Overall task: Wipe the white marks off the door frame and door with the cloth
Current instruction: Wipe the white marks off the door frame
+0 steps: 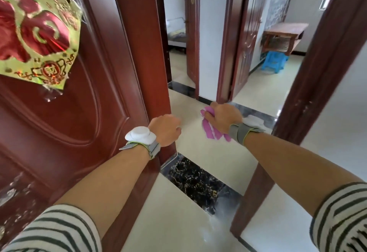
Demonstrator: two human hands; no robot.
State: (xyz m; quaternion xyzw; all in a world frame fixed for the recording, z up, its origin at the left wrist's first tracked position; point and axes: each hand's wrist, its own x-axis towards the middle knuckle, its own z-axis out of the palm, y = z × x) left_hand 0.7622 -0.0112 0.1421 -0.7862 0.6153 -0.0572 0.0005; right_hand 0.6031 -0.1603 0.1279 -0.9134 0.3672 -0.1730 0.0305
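The pink cloth [208, 130] is bunched in the right hand [222, 117], whose fingers curl tight round it, and its wavy-edged tail hangs below the fist. It hangs in the open doorway, above the floor and apart from both door and frame. The door [89, 112] stands open on the left, glossy reddish-brown with raised curved mouldings. The left hand [165, 129] grips its free edge, fingers curled round it with their tips out of sight. Pale smears show low on the door's face. On the right, the darker brown door frame [317, 72] carries white marks [304, 105] scattered at about hand height.

A foil decoration [37, 31], embossed in red and gold-green, is taped to the upper door. Both wrists wear grey straps, and the left one carries a smooth white disc [140, 134]. Striped sleeves [59, 230] are pushed up to the elbows.

The floor [208, 156] is cream polished tile, crossed at the threshold by a black marble strip [194, 180] veined in gold. Beyond the doorway are white walls, more dark doors, a slatted wooden table [284, 35] and a blue plastic stool [275, 60].
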